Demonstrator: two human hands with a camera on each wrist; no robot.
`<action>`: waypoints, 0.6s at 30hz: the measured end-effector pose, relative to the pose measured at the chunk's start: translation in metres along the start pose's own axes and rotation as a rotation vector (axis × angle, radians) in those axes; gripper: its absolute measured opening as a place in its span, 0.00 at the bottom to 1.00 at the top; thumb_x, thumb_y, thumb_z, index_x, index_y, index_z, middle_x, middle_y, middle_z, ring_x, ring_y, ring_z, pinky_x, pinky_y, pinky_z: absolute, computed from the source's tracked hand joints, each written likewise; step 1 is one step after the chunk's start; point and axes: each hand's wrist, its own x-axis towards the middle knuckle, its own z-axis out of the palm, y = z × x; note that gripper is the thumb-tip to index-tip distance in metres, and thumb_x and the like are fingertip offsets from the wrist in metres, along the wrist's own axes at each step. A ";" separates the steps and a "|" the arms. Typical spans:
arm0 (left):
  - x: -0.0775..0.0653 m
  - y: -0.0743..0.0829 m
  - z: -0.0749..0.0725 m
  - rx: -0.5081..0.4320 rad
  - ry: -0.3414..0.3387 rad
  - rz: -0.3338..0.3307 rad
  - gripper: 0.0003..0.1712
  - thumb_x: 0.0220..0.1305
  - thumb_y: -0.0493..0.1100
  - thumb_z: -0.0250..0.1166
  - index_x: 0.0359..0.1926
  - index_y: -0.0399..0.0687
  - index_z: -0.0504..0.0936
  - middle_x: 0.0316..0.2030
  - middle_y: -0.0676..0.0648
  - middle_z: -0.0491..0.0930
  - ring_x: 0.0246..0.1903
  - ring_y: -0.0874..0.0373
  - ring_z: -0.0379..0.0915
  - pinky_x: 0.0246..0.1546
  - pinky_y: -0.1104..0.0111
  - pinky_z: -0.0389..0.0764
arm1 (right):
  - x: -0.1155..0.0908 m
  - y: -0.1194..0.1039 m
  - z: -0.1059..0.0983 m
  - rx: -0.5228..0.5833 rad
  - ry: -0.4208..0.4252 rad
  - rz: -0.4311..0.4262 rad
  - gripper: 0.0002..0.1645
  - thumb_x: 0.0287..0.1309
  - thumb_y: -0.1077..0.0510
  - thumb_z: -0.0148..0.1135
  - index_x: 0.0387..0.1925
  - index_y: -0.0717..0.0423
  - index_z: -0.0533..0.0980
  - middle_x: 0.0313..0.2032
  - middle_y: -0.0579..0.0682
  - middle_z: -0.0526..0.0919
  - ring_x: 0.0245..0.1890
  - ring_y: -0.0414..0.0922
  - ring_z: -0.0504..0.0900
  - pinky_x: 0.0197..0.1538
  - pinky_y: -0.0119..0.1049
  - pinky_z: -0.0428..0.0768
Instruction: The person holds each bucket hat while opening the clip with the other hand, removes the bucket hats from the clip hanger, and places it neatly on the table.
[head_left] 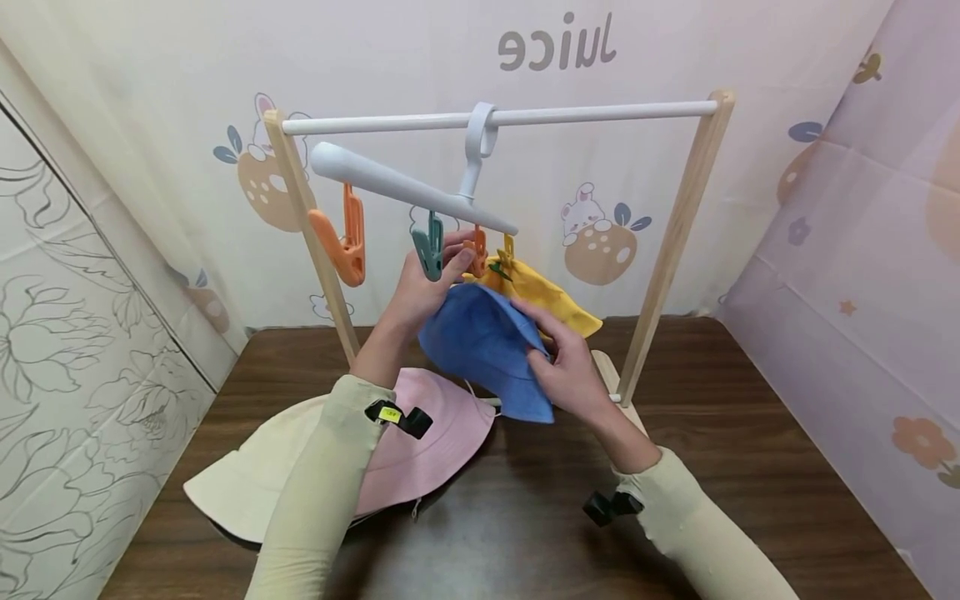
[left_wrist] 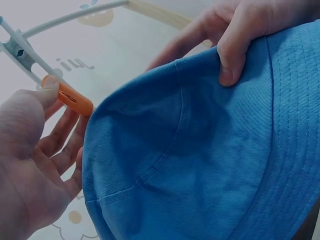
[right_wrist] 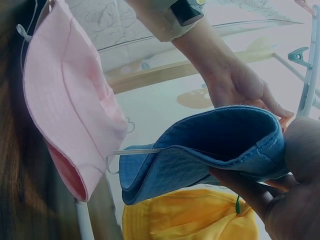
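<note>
My left hand (head_left: 420,287) pinches an orange clip (head_left: 479,252) that hangs under the white hanger (head_left: 405,190); the left wrist view shows thumb and fingers on that clip (left_wrist: 75,98). In my right hand (head_left: 570,375) is a blue bucket hat (head_left: 487,342), gripped between thumb and fingers. The hat's crown lies right at the clip, its brim hanging down toward the right. Behind it a yellow hat (head_left: 551,296) hangs from a yellow clip (head_left: 507,250). Free on the hanger are a teal clip (head_left: 429,247) and another orange clip (head_left: 348,242).
A wooden rack with a white rail (head_left: 600,112) carries the hanger, which tilts toward me on the left. On the brown table (head_left: 540,517) lie a pink bucket hat (head_left: 427,433) and a cream hat (head_left: 255,467), both partly under my left sleeve. Printed curtains stand behind and beside.
</note>
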 end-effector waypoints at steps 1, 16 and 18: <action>0.000 -0.001 0.001 0.001 0.003 -0.001 0.28 0.87 0.43 0.61 0.80 0.40 0.75 0.77 0.36 0.79 0.78 0.41 0.76 0.78 0.41 0.80 | -0.001 0.000 0.000 -0.003 0.000 0.003 0.40 0.68 0.78 0.53 0.78 0.57 0.77 0.77 0.60 0.80 0.73 0.57 0.81 0.66 0.28 0.82; -0.003 -0.004 0.004 -0.067 0.020 0.021 0.27 0.86 0.42 0.61 0.80 0.46 0.76 0.76 0.38 0.81 0.71 0.47 0.80 0.69 0.54 0.85 | -0.001 0.002 -0.003 0.002 -0.007 -0.002 0.40 0.69 0.78 0.53 0.79 0.56 0.77 0.77 0.60 0.80 0.73 0.57 0.81 0.64 0.24 0.81; -0.003 -0.006 0.004 -0.079 0.021 0.024 0.27 0.86 0.42 0.61 0.80 0.46 0.76 0.76 0.38 0.81 0.71 0.49 0.80 0.69 0.54 0.85 | -0.002 0.003 -0.004 -0.002 -0.005 0.001 0.40 0.69 0.78 0.53 0.79 0.56 0.76 0.77 0.59 0.80 0.73 0.57 0.81 0.65 0.25 0.81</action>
